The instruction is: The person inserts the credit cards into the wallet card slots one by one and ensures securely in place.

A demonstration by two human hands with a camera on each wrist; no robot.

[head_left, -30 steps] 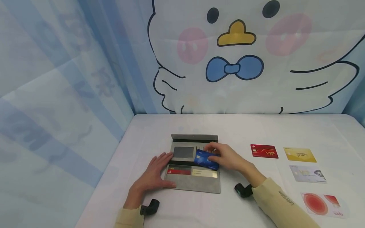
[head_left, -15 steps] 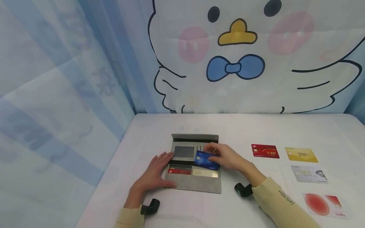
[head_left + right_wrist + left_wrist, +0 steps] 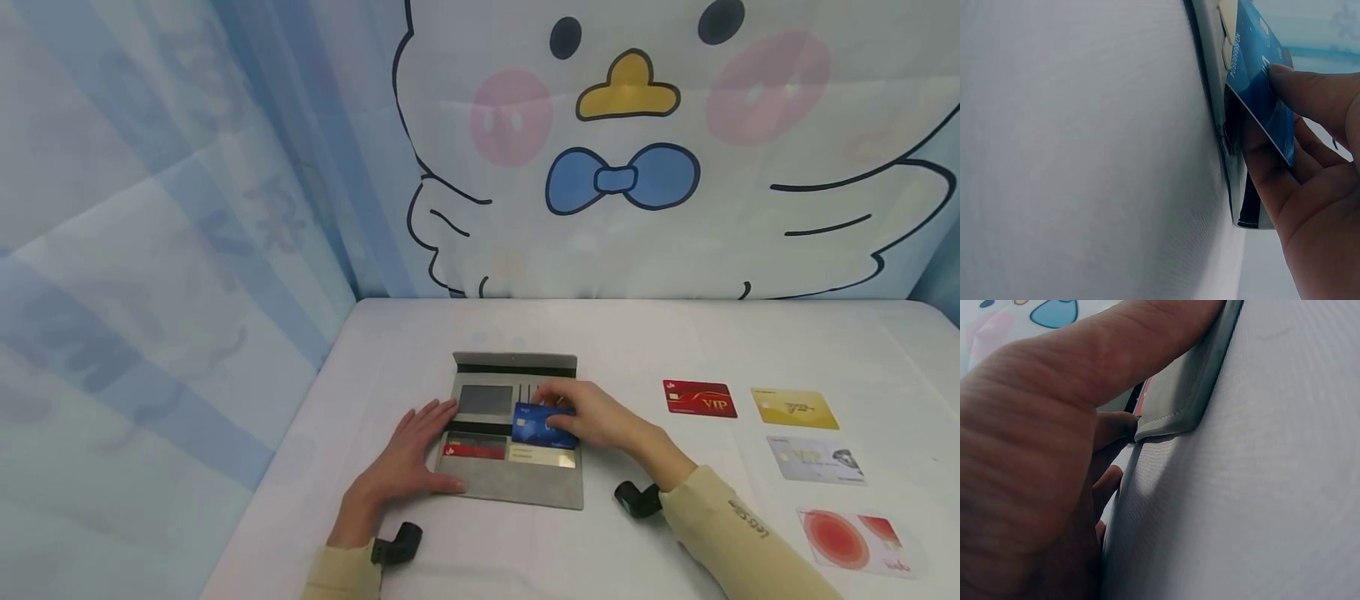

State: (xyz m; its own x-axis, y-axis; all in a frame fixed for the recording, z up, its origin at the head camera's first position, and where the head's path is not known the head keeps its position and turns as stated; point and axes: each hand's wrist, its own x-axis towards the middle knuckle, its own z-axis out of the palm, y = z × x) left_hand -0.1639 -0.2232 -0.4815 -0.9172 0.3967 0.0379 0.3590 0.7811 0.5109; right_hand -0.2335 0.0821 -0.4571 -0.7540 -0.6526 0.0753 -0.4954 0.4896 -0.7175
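A grey wallet [image 3: 517, 490] lies unfolded on the table, with a red card [image 3: 474, 451] and a cream-gold card [image 3: 542, 456] tucked in the slots of its near half. My right hand [image 3: 592, 415] pinches a blue bank card [image 3: 534, 425] between thumb and fingers, over the right side of the wallet near the fold. In the right wrist view the blue card [image 3: 1262, 81] stands tilted, its lower edge right at the slots. My left hand [image 3: 408, 458] rests on the wallet's left edge with fingers spread, the thumb lying on the near flap.
To the right lie a red VIP card [image 3: 701, 399], a gold card [image 3: 795, 408], a silver VIP card [image 3: 815, 460] and a white card with red circles [image 3: 855, 542]. A printed cloth backdrop [image 3: 615, 250] stands behind the table, and another cloth [image 3: 150, 333] hangs at left.
The blue card has turned more level and its top edge has come slightly down toward the near slots, still pinched in my right hand. My left hand stays in place on the wallet.
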